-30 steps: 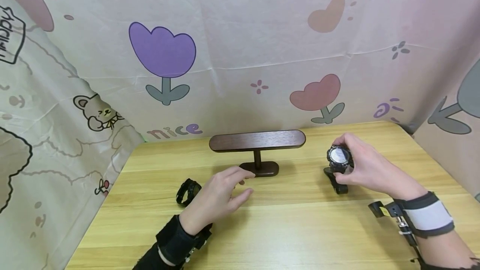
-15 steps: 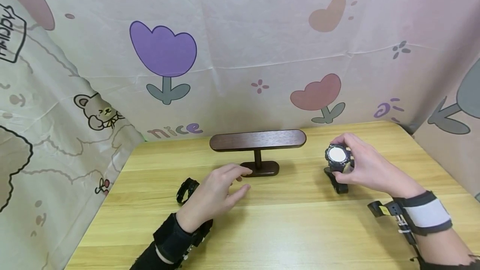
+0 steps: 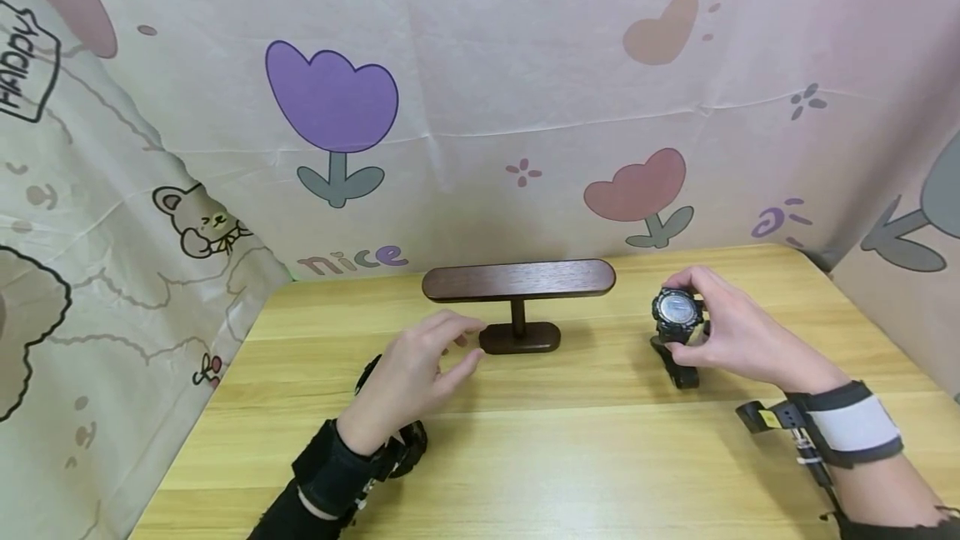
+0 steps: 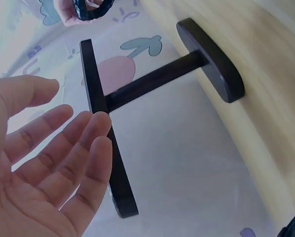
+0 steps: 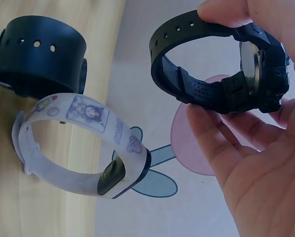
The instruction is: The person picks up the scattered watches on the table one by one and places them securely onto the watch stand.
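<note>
My right hand [image 3: 723, 327] pinches a black digital watch [image 3: 677, 311] by its sides, its round face toward the head camera. In the right wrist view its buckled strap [image 5: 159, 59] forms a loop between thumb and fingers. Below that hand a black-strapped watch [image 3: 678, 372] lies on the table. A pale lilac watch [image 5: 90, 114] with printed pictures on its band stands beside it in the right wrist view. My left hand [image 3: 405, 377] hovers with loosely bent fingers, holding nothing, left of a dark wooden T-shaped watch stand [image 3: 517, 280]. Another black watch [image 3: 366, 373] is mostly hidden behind the left hand.
The stand's base [image 3: 520, 338] sits on the light wooden table [image 3: 570, 457] toward the back. A printed cloth [image 3: 480, 65] hangs behind and along both sides. A dark rounded item [image 3: 412, 447] shows beside the left wrist.
My left hand has drifted left, away from the stand's base, and now covers more of the black watch behind it. The right hand still holds its watch, and the glare on the face has shifted.
</note>
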Demonstrator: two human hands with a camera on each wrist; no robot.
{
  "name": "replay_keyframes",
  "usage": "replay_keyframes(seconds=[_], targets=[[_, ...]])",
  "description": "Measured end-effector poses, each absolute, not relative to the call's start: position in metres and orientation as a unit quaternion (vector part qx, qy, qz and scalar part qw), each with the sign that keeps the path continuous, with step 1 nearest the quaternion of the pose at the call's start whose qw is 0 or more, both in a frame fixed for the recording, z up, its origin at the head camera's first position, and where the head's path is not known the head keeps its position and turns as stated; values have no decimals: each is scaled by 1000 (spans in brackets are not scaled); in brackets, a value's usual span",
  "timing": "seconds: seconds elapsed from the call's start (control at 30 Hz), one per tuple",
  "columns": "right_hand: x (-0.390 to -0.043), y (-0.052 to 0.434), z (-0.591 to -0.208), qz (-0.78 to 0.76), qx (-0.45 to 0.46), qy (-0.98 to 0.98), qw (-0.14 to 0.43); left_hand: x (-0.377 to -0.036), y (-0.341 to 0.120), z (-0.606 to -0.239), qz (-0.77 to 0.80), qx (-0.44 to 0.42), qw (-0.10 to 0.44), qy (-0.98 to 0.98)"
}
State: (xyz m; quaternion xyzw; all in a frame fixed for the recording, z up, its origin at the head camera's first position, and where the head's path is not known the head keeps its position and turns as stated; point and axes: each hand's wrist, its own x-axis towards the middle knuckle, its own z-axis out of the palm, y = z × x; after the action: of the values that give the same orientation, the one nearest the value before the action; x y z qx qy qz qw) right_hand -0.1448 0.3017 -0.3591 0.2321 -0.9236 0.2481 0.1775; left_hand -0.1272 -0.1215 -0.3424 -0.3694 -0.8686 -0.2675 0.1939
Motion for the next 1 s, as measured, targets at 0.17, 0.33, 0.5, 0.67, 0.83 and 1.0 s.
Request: replay_keyframes(seconds=[0.17,0.33,0.5,0.67,0.83,1.0], targets=[[-146,302,-360,247,238,-922,181,-132,-127,-341,-251,-366,227,-867],[-148,302,-360,245,240,-922,182,-136,-132,-339,-248,-345,257,-868],[-149,302,-359,246,239,-922,181,-139,-138,-338,-247,-317,287,-870],[-150,301,-358,251,232,-923,175,-143,-142,-339,-241,-290,298,-877],[-152,301,-357,257,228,-924,168,-149,-147,-342,-238,-266,300,-884],[-156,300,-359,262,234,-920,174,-154,-152,-345,-243,-245,296,-891]])
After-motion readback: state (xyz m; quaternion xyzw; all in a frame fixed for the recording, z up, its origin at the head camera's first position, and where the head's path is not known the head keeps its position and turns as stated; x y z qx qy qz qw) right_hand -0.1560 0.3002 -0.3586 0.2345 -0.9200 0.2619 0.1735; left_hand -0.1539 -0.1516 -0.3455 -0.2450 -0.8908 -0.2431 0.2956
